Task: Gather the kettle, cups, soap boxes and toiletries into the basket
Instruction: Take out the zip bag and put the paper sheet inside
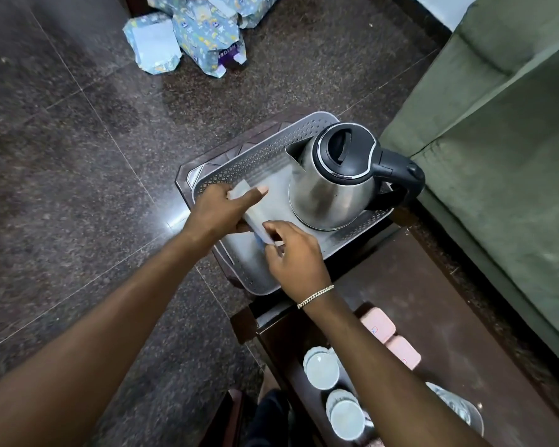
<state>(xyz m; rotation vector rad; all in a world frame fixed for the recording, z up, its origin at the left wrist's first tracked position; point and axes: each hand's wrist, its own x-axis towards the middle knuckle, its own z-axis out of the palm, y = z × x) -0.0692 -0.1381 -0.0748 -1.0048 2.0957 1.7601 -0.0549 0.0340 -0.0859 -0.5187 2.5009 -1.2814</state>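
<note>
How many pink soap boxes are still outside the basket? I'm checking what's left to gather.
2. One pink soap box lies on the dark table by the right forearm; the second sits just behind it, nearer the camera. Others may be hidden under the arm.

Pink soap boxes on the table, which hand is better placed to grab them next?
Probably the right hand. The pink soap boxes lie beside the right forearm, on the table. The left hand reaches across the grey basket, farther from them. Both hands are on a small pale box.
</note>
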